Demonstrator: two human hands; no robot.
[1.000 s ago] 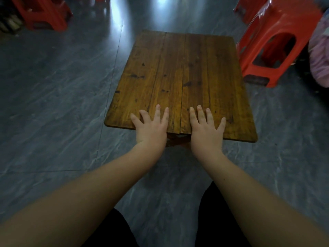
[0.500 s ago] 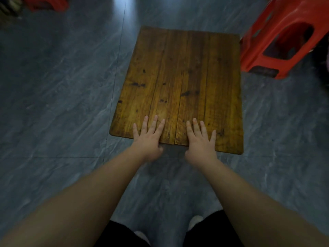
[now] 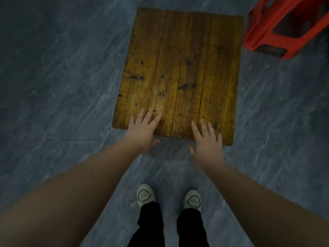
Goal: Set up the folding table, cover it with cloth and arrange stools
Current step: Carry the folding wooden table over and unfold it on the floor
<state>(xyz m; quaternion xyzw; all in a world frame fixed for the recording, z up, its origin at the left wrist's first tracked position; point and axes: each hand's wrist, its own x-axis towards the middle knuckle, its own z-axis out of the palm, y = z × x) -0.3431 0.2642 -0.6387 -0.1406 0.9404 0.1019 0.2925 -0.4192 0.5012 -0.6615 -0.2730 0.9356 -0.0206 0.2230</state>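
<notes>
The wooden folding table stands on the grey floor, its plank top seen from above. My left hand lies over the near edge with straight, spread fingers on the wood. My right hand is at the near edge too, fingers straight over the right planks; whether it touches the top I cannot tell. A red plastic stool stands just right of the table's far corner. No cloth is in view. The table's legs are hidden under the top.
Grey marbled floor tiles surround the table. My two feet in white shoes stand close to the near edge.
The view has tilted further down, bringing my feet into sight. My hands have spread apart along the near edge and slid back toward me. The far red stools left the view.
</notes>
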